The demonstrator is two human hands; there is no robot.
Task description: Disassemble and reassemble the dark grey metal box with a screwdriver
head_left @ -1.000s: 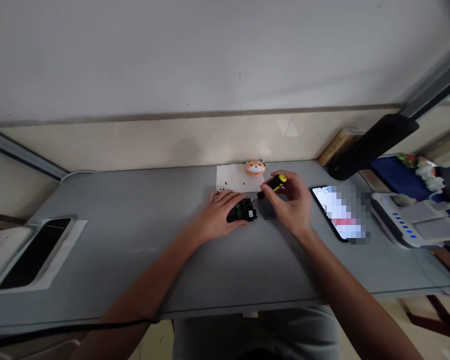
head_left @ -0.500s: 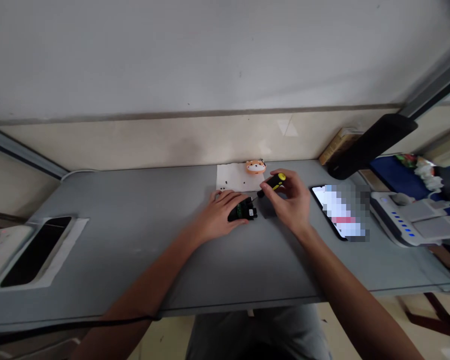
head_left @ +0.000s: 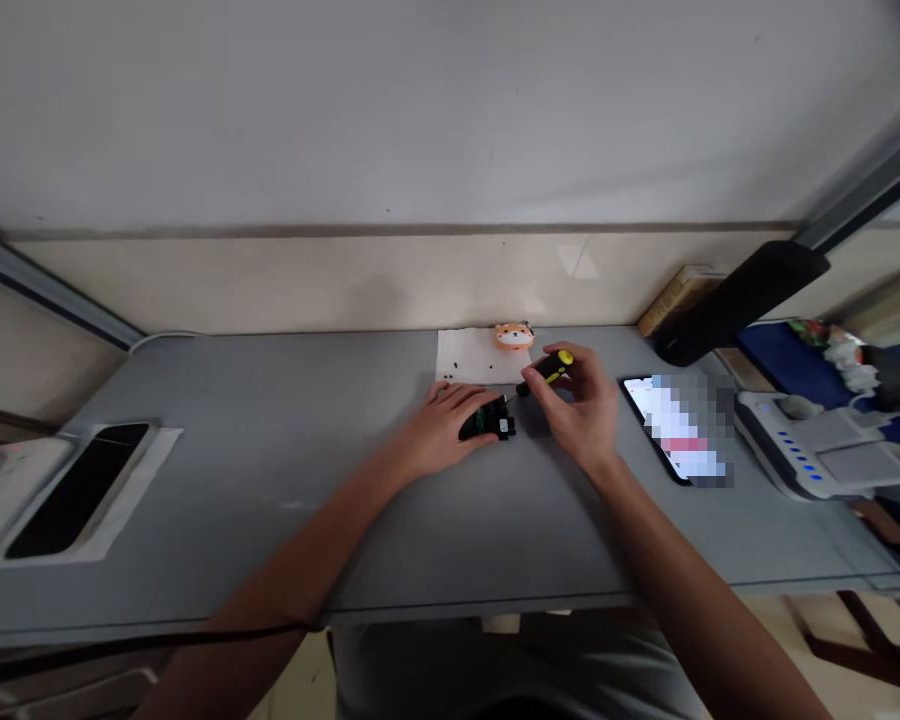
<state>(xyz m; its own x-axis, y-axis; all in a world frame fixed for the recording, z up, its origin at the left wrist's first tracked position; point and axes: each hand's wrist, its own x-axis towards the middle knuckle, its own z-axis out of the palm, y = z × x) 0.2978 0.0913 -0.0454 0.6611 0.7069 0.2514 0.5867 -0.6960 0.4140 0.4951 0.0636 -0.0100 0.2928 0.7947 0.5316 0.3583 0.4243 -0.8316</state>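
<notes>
Toward the left end of the grey, flat-topped counter (head_left: pixel 270 420), a black-faced rectangular phone (head_left: pixel 81 492) lies well apart from the work. Near the middle, the left hand (head_left: pixel 450 428) is clamped over a small black plastic device with a green circuit board (head_left: pixel 490 419), its fingers across the far side and its thumb along the near side. The device lies on the counter with its long axis running roughly left to right, its uncovered end pointing toward the right hand.

Just beyond it is a white paper sheet (head_left: pixel 469 352) bearing tiny dark bits, with an orange-and-white animal-faced case (head_left: pixel 513 338) on its far right corner.

The right hand (head_left: pixel 583 405) is closed around a black-and-yellow screwdriver (head_left: pixel 549 369), which slants down and leftward so that its thin shaft reaches the device's far right corner; whether the tip is seated there, I cannot tell. The left hand is nearer, touching the device directly; the right meets it only through the tool.

Farther right lies a lit, partly blurred phone (head_left: pixel 667 440).
</notes>
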